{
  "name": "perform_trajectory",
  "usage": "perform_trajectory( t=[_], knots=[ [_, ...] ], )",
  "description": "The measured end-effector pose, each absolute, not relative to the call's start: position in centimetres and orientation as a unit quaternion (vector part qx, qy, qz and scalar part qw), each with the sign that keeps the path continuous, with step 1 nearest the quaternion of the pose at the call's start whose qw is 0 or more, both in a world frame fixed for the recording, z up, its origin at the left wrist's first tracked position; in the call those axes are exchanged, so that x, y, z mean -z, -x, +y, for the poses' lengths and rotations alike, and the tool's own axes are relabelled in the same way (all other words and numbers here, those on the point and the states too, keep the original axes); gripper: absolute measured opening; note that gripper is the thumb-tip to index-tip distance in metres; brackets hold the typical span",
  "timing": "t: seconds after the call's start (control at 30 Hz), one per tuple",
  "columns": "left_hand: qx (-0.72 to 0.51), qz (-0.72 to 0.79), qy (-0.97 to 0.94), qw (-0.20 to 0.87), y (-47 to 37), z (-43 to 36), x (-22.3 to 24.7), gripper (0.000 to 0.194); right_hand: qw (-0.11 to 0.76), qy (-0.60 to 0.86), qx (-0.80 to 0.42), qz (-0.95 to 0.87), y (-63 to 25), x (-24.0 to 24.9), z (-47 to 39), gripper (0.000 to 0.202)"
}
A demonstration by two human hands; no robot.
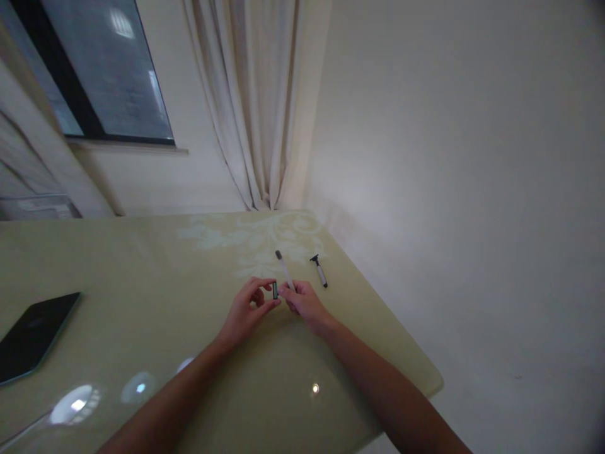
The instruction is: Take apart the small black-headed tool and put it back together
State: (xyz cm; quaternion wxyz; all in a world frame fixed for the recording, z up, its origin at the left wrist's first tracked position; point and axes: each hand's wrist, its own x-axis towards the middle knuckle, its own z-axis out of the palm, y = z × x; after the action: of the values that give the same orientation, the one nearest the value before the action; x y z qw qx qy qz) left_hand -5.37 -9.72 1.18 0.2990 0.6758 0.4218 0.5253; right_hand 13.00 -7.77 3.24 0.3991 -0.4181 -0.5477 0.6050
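Observation:
Between the thumb and fingertips of my left hand (249, 306) is a small green and dark battery (275, 290), held upright just above the table. My right hand (305, 302) is closed around the pale handle of a toothbrush (285, 270). Its dark head points away from me, up and to the left. The right fingertips come close to the battery; whether they touch it I cannot tell. Beyond the right hand, a razor (321, 272) with a black head and light handle lies on the table.
The glossy pale-green table (142, 271) has a white floral pattern at its far corner and reflects lights. At the left lies a dark tablet (38, 334). A plain wall (449, 189) runs along the right edge; a curtain (255, 107) and window (113, 69) are behind.

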Motion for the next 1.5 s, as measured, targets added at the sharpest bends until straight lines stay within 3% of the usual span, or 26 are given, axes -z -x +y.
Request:
perform_trajectory(
  t=[0.7, 1.03, 1.5],
  knots=[
    [-0.526, 0.443, -0.655, 0.314, 5.5, -10.2, -1.8, 0.039, 0.382, 0.435, -0.586, -0.567, -13.4, -3.7, -7.8, 0.033],
    [-0.524, 0.479, -0.626, 0.325, 5.4, -10.1, -1.7, 0.024, 0.361, 0.436, -0.578, -0.587, -14.1, -4.0, -7.4, 0.031],
    [-0.518, 0.423, -0.7, 0.25, 5.3, -11.0, -1.9, 0.019, 0.39, 0.421, -0.645, -0.504, -14.0, -4.1, -7.1, 0.031]
  ],
)
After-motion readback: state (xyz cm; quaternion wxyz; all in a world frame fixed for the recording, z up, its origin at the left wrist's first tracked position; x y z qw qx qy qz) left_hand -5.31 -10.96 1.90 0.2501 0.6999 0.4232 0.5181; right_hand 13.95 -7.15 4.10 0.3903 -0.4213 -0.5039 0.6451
